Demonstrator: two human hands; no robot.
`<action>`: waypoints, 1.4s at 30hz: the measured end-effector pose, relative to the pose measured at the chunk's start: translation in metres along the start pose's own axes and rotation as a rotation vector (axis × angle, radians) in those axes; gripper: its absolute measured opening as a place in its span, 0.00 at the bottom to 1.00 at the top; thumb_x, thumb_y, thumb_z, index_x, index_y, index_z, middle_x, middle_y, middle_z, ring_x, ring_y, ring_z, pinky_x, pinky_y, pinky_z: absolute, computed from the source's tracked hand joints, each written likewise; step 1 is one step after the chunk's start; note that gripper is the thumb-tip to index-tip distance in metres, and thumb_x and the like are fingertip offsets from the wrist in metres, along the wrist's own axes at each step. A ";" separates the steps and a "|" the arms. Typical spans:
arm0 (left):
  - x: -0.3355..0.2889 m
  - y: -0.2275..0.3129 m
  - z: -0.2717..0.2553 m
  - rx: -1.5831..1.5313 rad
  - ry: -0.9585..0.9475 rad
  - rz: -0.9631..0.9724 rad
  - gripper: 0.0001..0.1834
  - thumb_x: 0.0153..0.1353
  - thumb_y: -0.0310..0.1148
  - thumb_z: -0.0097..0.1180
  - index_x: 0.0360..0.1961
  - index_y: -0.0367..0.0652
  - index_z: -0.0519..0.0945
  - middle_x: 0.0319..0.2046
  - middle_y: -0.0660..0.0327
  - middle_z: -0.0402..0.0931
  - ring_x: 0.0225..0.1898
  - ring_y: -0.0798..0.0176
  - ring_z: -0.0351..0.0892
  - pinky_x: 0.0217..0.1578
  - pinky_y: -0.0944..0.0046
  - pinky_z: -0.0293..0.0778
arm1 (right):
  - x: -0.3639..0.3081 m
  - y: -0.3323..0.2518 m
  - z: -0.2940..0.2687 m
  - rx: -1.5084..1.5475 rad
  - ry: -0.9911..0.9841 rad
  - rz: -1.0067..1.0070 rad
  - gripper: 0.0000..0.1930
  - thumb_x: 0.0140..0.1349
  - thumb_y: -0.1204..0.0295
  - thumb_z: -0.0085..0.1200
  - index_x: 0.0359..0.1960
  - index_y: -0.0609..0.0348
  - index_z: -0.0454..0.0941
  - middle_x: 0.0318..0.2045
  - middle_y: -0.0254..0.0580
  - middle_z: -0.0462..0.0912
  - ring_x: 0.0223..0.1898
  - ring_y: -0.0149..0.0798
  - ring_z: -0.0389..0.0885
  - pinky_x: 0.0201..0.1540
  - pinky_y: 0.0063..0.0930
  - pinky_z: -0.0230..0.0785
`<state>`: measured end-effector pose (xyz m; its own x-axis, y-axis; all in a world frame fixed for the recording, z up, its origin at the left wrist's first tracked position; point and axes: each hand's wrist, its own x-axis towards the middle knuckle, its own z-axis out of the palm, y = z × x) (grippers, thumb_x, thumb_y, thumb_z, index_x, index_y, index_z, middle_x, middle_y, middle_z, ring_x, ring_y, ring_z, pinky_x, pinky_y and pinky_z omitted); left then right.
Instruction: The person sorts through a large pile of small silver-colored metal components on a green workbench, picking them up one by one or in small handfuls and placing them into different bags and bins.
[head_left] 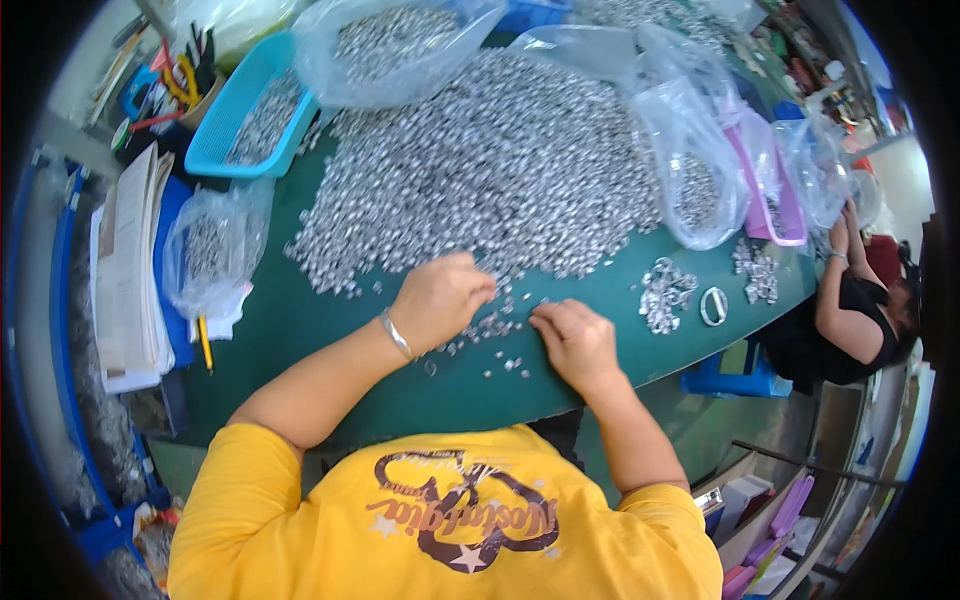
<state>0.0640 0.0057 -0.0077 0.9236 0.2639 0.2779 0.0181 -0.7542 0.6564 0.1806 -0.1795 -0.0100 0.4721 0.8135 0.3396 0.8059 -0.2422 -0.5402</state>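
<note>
A wide heap of small shiny silver metal pieces covers the middle of the green tabletop. My left hand, with a silver bangle at its wrist, is at the heap's near edge. Its fingers are curled closed, and whatever they may hold is hidden. To the right, my right hand rests low over the table, thumb and fingers pressed together; I cannot make out anything between them. Several loose silver pieces are scattered between and in front of my hands.
A turquoise basket and clear bags of silver pieces surround the heap. Small piles and a ring-shaped item lie to the right, near a pink tray. Papers stand at left. Another person works at far right.
</note>
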 end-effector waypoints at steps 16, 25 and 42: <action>-0.025 0.024 -0.034 -0.494 0.010 -0.539 0.07 0.54 0.28 0.60 0.33 0.38 0.84 0.21 0.66 0.75 0.21 0.73 0.70 0.24 0.72 0.66 | 0.167 0.098 -0.153 0.176 0.702 0.245 0.11 0.58 0.68 0.56 0.33 0.66 0.80 0.23 0.37 0.78 0.26 0.27 0.71 0.31 0.24 0.66; -0.041 0.015 -0.040 -1.652 0.176 -0.929 0.15 0.67 0.34 0.44 0.45 0.34 0.75 0.30 0.62 0.70 0.31 0.69 0.68 0.29 0.71 0.65 | 0.191 0.058 -0.078 0.944 0.298 0.350 0.12 0.67 0.67 0.44 0.44 0.62 0.75 0.15 0.26 0.65 0.14 0.21 0.59 0.16 0.19 0.52; -0.080 -0.003 -0.056 -2.150 0.566 -0.911 0.10 0.68 0.34 0.40 0.43 0.43 0.72 0.20 0.69 0.61 0.17 0.75 0.55 0.14 0.76 0.51 | 0.053 -0.048 0.039 -0.003 -0.307 -0.505 0.18 0.54 0.74 0.56 0.48 0.62 0.74 0.52 0.48 0.73 0.54 0.52 0.70 0.55 0.39 0.64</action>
<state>-0.0311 0.0203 0.0078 0.7575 0.3822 -0.5292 -0.4047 0.9110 0.0786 0.1531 -0.1041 0.0040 -0.0949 0.9443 0.3152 0.9050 0.2137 -0.3678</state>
